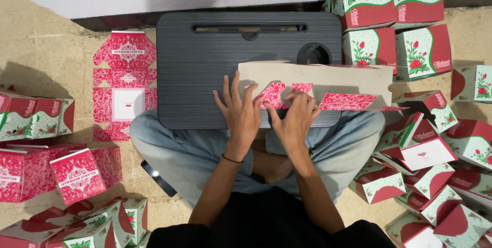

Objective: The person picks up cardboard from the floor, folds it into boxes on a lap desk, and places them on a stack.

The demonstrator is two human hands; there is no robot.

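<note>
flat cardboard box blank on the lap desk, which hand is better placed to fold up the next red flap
Probably the right hand: its fingers already pinch a red patterned flap of the flat beige cardboard box blank. The left hand lies spread, pressing the blank's left end down.

Seated cross-legged on a tan floor, a dark lap desk across the knees. Left hand spread flat on the desk's near edge, fingertips touching an unfolded cardboard box blank. Right hand pressing down a red patterned flap of that blank. A flat red blank lying left of the desk. Folded rose-printed boxes stacked at upper right, more scattered at right and lower left.
</note>
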